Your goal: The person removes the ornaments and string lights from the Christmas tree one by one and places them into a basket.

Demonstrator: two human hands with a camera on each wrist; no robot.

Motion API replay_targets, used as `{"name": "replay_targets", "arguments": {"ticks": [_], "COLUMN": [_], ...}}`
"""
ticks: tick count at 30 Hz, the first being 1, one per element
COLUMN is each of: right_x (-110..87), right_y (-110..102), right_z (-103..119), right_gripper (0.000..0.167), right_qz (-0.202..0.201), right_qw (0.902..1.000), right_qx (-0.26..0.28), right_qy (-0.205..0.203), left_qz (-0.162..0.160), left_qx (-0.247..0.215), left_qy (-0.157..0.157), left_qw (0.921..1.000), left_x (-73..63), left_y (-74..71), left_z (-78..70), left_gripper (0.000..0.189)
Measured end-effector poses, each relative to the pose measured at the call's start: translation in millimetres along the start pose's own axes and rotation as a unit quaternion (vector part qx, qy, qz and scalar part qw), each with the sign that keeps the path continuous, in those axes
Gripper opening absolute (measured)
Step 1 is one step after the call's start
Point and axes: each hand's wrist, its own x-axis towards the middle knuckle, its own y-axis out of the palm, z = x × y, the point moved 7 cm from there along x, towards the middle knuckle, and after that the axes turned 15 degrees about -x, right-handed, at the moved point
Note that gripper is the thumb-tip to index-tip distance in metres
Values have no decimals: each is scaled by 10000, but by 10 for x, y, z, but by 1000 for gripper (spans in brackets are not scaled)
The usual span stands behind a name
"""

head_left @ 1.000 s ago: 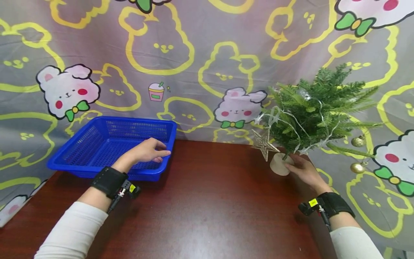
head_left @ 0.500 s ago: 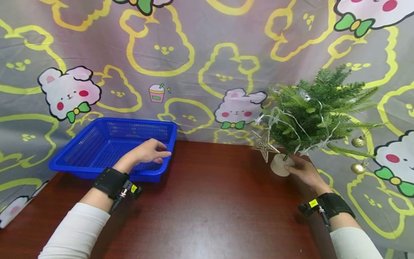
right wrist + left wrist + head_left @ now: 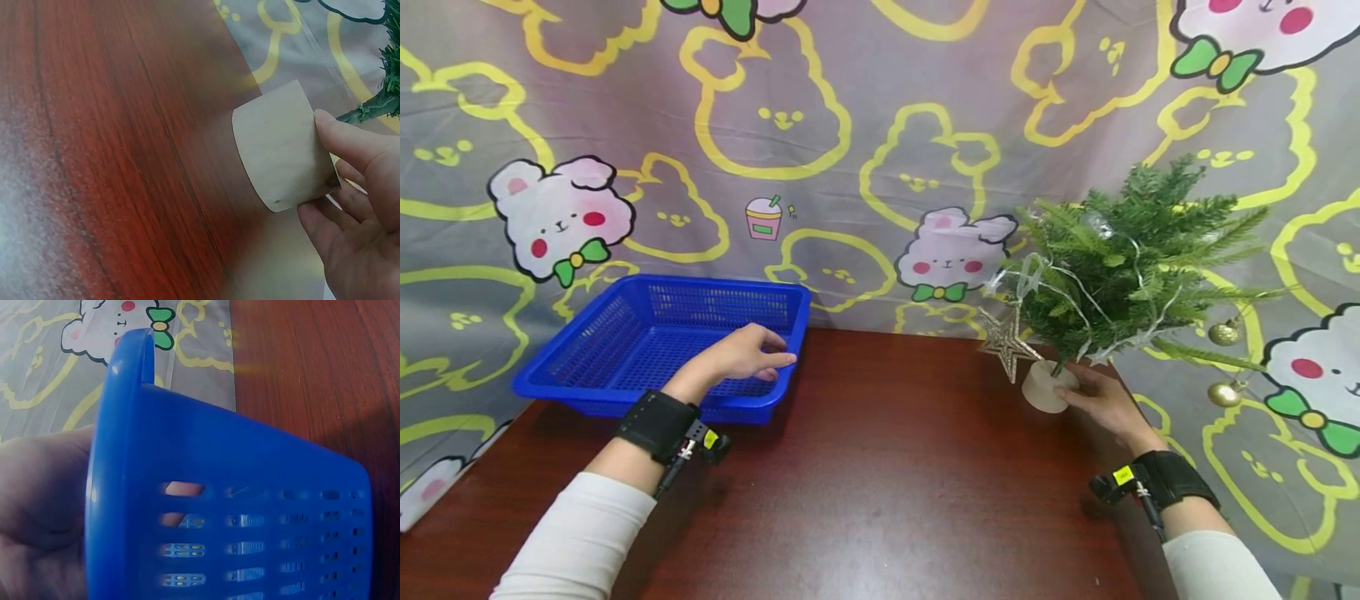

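Note:
My right hand (image 3: 1101,402) holds a small artificial Christmas tree (image 3: 1138,258) by its pale round wooden base (image 3: 1049,386). In the right wrist view the thumb lies on the top edge of the wooden base (image 3: 284,150), with the fingers beneath and behind it. The tree leans to the right. White garland, a glittery gold star (image 3: 1007,342) and gold balls (image 3: 1226,394) hang on it. My left hand (image 3: 745,352) is over the blue plastic basket (image 3: 655,396), thumb tip at the right rim and fingers loosely bent inside. In the left wrist view the basket's wall (image 3: 206,437) partly hides them.
A reddish-brown wooden table (image 3: 910,467) lies under everything. The basket stands at its back left, and the tree is near its right edge. Behind the table hangs a grey cloth (image 3: 850,75) printed with rabbits and yellow outlines.
My right hand has shifted the tree slightly left, its base a little lower in view. The left hand stays at the basket.

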Motion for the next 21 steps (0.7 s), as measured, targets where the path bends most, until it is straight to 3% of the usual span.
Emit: {"name": "replay_targets", "arguments": {"ticks": [21], "right_x": [-42], "right_y": [50], "right_z": [109], "right_gripper": [73], "right_qz": [16], "right_qw": [9999], "right_qx": [97], "right_qy": [117], "left_qz": [-55], "left_qx": [-38], "left_qy": [-40], "left_qw": [10000], "left_x": [-3], "left_y": [22], "left_z": [-27], "left_gripper": [55]}}
